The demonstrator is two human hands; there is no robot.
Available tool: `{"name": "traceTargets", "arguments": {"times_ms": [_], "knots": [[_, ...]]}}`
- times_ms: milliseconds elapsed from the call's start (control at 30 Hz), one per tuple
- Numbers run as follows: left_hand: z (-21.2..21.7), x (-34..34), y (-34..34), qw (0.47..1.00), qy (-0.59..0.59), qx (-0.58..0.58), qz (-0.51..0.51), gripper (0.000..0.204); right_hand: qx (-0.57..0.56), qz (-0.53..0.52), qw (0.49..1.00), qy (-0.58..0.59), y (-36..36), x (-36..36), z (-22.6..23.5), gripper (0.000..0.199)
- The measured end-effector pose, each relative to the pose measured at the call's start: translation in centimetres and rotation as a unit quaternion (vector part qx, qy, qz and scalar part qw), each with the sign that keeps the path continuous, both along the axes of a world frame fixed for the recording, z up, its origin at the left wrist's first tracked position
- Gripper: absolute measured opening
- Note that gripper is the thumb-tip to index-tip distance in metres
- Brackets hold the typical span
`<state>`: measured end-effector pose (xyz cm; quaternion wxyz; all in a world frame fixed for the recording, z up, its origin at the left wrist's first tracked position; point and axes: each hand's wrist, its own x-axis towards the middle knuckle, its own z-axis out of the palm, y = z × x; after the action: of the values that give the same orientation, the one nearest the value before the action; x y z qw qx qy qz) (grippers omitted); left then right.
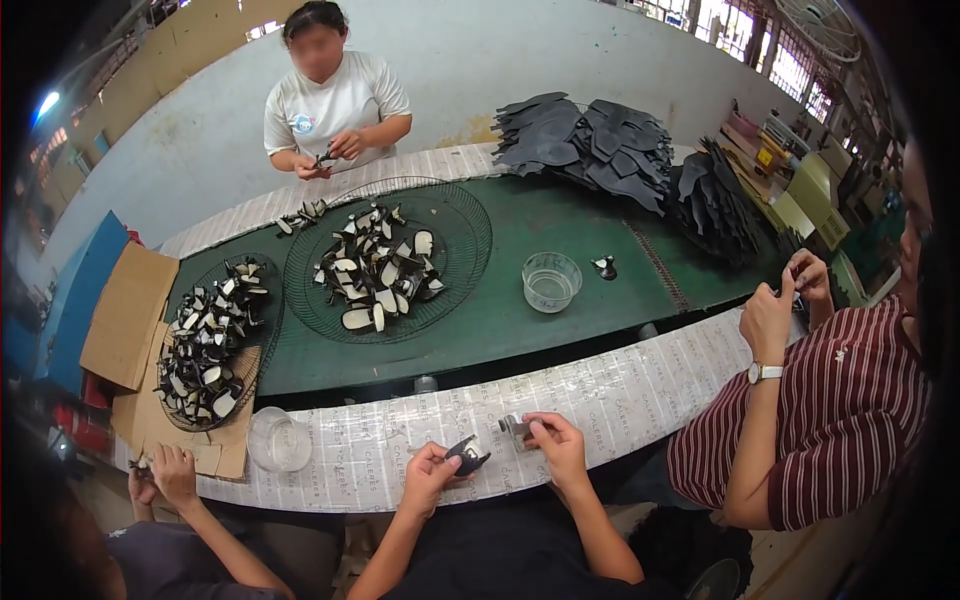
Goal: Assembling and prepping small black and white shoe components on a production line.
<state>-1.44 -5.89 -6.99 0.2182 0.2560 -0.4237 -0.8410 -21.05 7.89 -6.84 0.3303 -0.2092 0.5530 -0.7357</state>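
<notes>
Pinching dark shoe piece [467,455] in left hand [428,472], right hand [556,446] beside table edge [620,400]

Your left hand [428,472] covers part of the small dark piece [467,455], and the grey thing [514,427] your right hand [556,446] pinches is too small to identify.

even indoor daylight, strong fisheye bend, dark corners

light comes from the windows [760,45] at upper right, which blow out to white, and from a lamp [47,103] glowing at upper left; the bench [560,250] is evenly lit with only soft, short shadows under the pieces. straight edges curve hard toward the rim, the corners fall to black vignette, and the near figures at the lower edge look dim and slightly soft.
</notes>
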Motion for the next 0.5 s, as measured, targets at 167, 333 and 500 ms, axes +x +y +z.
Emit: {"name": "traceTargets", "arguments": {"times_ms": [167,333,500], "knots": [[0.00,0.04,-0.03,1.000,0.002,-0.002,-0.006,0.011,0.004,0.000,1.000,0.002,-0.02,0.04,0.00,0.022],[-0.42,0.08,-0.06,1.000,0.003,-0.007,-0.010,0.014,0.014,-0.002,1.000,0.004,-0.04,0.03,0.05,0.023],[-0.34,0.10,-0.07,1.000,0.001,-0.012,-0.012,0.014,0.012,0.000,1.000,0.003,-0.07,0.02,0.12,0.023]]}}
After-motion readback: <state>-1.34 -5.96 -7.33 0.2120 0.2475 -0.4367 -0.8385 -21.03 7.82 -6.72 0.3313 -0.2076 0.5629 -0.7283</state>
